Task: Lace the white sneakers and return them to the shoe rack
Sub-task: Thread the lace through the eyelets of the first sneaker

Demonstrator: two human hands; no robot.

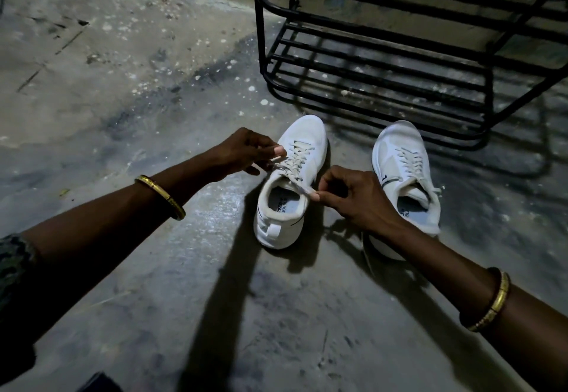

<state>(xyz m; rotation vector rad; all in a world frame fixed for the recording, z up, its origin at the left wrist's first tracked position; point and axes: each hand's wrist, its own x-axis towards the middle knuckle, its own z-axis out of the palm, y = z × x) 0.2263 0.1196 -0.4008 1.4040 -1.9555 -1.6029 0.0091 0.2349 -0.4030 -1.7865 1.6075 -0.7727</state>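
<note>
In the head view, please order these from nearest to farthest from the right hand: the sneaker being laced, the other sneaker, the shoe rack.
From the right hand:
1. Sneaker being laced, just left of the hand, which pinches its lace end.
2. Other sneaker, right behind the hand; these two are nearly too close to call.
3. Shoe rack, far beyond, upper right.

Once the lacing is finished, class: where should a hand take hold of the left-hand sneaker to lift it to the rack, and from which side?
Probably at the heel collar of the left-hand sneaker, coming from above and from the person's side. The sneaker stands upright on the floor with its heel nearest and its mouth open, so fingers can hook inside. The pull tab at the heel also offers a pinch point.
</note>
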